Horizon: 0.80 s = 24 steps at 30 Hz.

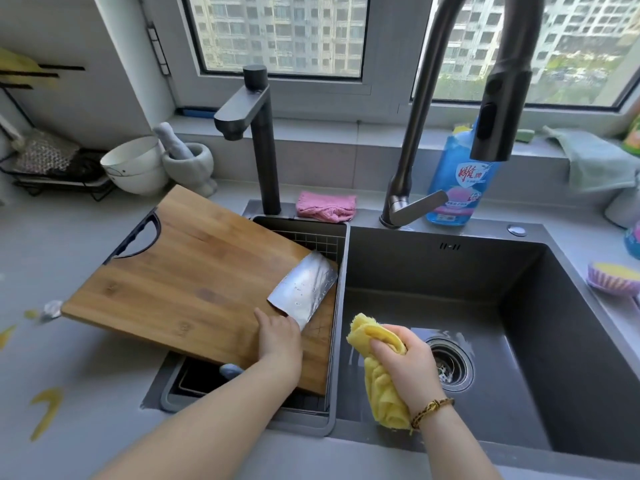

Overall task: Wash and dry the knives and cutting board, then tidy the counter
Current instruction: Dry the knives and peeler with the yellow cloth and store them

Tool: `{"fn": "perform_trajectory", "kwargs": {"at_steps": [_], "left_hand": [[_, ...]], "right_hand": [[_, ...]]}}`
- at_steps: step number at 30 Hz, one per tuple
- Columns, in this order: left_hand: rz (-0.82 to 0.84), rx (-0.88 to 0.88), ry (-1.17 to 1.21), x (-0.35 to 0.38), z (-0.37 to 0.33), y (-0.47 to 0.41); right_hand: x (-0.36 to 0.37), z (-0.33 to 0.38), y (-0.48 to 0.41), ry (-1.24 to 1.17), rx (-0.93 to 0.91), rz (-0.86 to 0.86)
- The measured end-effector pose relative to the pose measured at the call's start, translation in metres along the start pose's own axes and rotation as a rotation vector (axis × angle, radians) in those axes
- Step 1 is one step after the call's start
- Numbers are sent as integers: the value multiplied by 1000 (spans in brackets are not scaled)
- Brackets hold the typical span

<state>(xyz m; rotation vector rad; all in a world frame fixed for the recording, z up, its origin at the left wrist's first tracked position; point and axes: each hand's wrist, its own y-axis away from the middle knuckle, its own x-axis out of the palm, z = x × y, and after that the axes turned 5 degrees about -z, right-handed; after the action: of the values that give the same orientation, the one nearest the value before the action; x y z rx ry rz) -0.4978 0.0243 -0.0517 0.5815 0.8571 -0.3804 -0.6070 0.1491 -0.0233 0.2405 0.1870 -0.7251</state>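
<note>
left hand [280, 336]: we're gripping the cleaver [303, 284] by its handle with the fingers wrapped round it. The handle itself is hiding under the hand.
cleaver: we're seeing the blade lying broad side up over the near right corner of the cutting board [194, 271], with water drops sitting on the steel. We can't tell whether it's touching the wood or hovering just above it.
right hand [405, 362]: we're clutching a bunched yellow cloth [377, 375], fingers clenched round the wad. One end is sticking up past the knuckles and the rest is hanging down along the wrist, over the sink [398, 265].
bracelet [433, 408]: we're wearing a braided one on the right wrist.
cutting board: it's lying askew across the small left basin [311, 233]. Its far left part is resting on the counter [104, 393] and its handle cutout is pointing to the far left.
drain [450, 367]: it's sitting in the sink floor just right of the right hand, and the floor around it is looking wet.
pull-down faucet [498, 98]: its head is hanging above the sink's far side.
small faucet [256, 109]: it's standing behind the left basin.
pink cloth [325, 206]: it's lying folded on the ledge between the two faucets.
blue bottle [453, 178]: it's standing upright behind the sink, next to the pull-down faucet's base.
bowls [135, 164] and mortar [188, 161]: they're sitting side by side beyond the board.
yellow scraps [46, 407]: they're lying on the counter at near left.
</note>
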Motion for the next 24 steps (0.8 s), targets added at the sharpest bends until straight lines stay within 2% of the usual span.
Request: {"fn": "perform_trajectory", "kwargs": {"at_steps": [4,8,13,17,24], "left_hand": [[-18,-20,76,7,3,-6],[-60,-98,259,6,18,-6],[-23,-238,395,-2,60,-4],[16,-278,487,-8,92,5],[-106,-297,561,-8,140,33]], "right_hand": [[1,-1,1,-6,-13,2],[-1,-4,2,-11,3,-7],[0,-5,1,-11,3,-27],[1,1,0,-11,-9,-40],[4,11,-6,-45,-14,-111]]}}
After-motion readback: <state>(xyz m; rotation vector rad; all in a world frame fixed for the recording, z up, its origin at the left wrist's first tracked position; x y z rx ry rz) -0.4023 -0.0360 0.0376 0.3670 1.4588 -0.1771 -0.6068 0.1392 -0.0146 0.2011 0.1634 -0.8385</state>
